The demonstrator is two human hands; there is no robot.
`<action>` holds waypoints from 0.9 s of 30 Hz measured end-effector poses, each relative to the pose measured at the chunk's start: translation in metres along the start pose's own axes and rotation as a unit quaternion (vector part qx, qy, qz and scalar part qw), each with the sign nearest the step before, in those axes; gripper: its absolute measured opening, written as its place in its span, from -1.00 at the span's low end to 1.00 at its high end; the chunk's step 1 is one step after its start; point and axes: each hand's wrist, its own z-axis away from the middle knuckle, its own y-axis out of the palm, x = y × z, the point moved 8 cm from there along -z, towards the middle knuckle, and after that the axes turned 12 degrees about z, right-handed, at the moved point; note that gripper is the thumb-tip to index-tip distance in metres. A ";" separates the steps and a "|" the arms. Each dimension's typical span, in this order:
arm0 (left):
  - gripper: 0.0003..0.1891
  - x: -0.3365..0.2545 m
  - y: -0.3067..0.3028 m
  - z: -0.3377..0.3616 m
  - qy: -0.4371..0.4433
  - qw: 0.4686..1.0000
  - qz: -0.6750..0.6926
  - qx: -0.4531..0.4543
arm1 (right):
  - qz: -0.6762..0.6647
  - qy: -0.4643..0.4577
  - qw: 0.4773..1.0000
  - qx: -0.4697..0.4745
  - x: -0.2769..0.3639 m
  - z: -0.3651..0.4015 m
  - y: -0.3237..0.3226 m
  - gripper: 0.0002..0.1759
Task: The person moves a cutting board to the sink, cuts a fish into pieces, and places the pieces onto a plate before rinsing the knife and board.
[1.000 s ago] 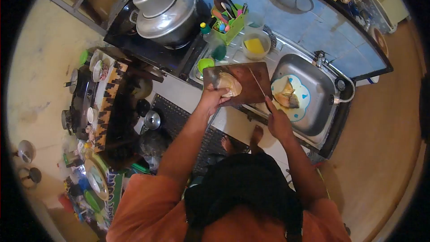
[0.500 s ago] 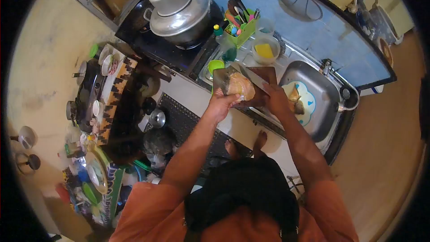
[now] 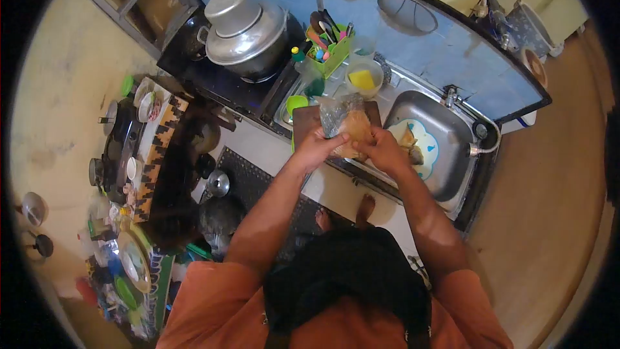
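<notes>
The left hand [image 3: 315, 147] and right hand [image 3: 382, 152] both curl their fingers around a clear plastic bag of tan, lumpy food [image 3: 349, 124], held just over the dark wooden chopping board [image 3: 302, 121]. The bag seems to be getting worked open, and the slack film calls for a firm pinch. Beside them, the steel sink [image 3: 455, 158] holds a white-and-blue plate [image 3: 431, 152] of brownish pieces. The lidded silver pot [image 3: 242, 26] hides its contents. The green caddy [image 3: 339, 48] holds utensils, and the clear tub [image 3: 363, 79] holds something yellow.
</notes>
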 end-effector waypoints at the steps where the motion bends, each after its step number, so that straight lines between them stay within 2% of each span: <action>1: -0.66 -0.006 0.003 0.001 0.028 0.999 -0.025 -0.014 | 0.048 0.011 0.998 0.040 -0.001 0.001 0.003 -0.64; 2: -0.66 -0.008 0.005 0.002 0.029 0.999 -0.025 -0.012 | 0.049 0.010 0.998 0.038 0.000 0.004 0.001 -0.64; 4: -0.65 -0.027 0.015 0.005 0.139 0.970 -0.201 0.007 | 0.086 0.005 0.994 0.074 0.010 0.010 0.002 -0.64; 5: -0.65 -0.026 0.016 0.004 0.141 0.969 -0.201 0.008 | 0.087 0.004 0.994 0.073 0.008 0.010 0.001 -0.64; 7: -0.70 -0.037 0.026 0.006 0.245 0.928 -0.281 0.019 | 0.056 0.000 0.996 0.076 0.006 0.013 0.000 -0.64; 8: -0.70 -0.035 0.027 0.005 0.246 0.927 -0.280 0.021 | 0.057 0.000 0.996 0.074 0.006 0.013 -0.001 -0.64; 10: -0.71 -0.036 0.036 0.009 0.275 0.902 -0.331 0.025 | 0.215 -0.069 0.974 0.022 0.024 0.017 -0.009 -0.67; 11: -0.71 -0.029 0.033 0.003 0.276 0.902 -0.330 0.027 | 0.216 -0.068 0.974 0.020 0.022 0.016 -0.008 -0.67; 13: -0.71 -0.019 0.009 -0.008 0.292 0.819 -0.477 -0.130 | 0.285 -0.096 0.952 -0.055 0.028 0.015 -0.012 -0.73; 14: -0.71 -0.014 0.006 -0.011 0.293 0.819 -0.476 -0.130 | 0.286 -0.097 0.952 -0.056 0.030 0.015 -0.012 -0.73; 16: -0.72 -0.014 0.017 -0.006 0.322 0.797 -0.499 -0.115 | 0.349 -0.015 0.934 -0.075 0.032 0.020 -0.017 -0.72; 17: -0.72 -0.012 0.022 -0.003 0.323 0.797 -0.497 -0.113 | 0.350 -0.015 0.933 -0.077 0.030 0.019 -0.016 -0.72; 19: -0.75 -0.010 0.022 0.002 0.232 0.847 -0.446 -0.172 | 0.355 -0.020 0.929 -0.104 0.031 0.017 -0.018 -0.70; 20: -0.75 -0.006 0.024 -0.001 0.232 0.848 -0.446 -0.170 | 0.356 -0.019 0.928 -0.105 0.030 0.017 -0.019 -0.70; 22: -0.63 -0.007 0.023 0.002 0.338 0.868 -0.321 -0.169 | 0.393 -0.007 0.914 -0.098 0.046 0.021 -0.018 -0.64; 26: -0.65 -0.008 0.030 0.007 0.392 0.843 -0.319 -0.186 | 0.442 0.004 0.891 -0.103 0.034 0.008 -0.011 -0.62; 27: -0.67 -0.004 0.026 0.003 0.292 0.883 -0.310 -0.198 | 0.443 0.021 0.888 -0.122 0.034 0.006 -0.009 -0.65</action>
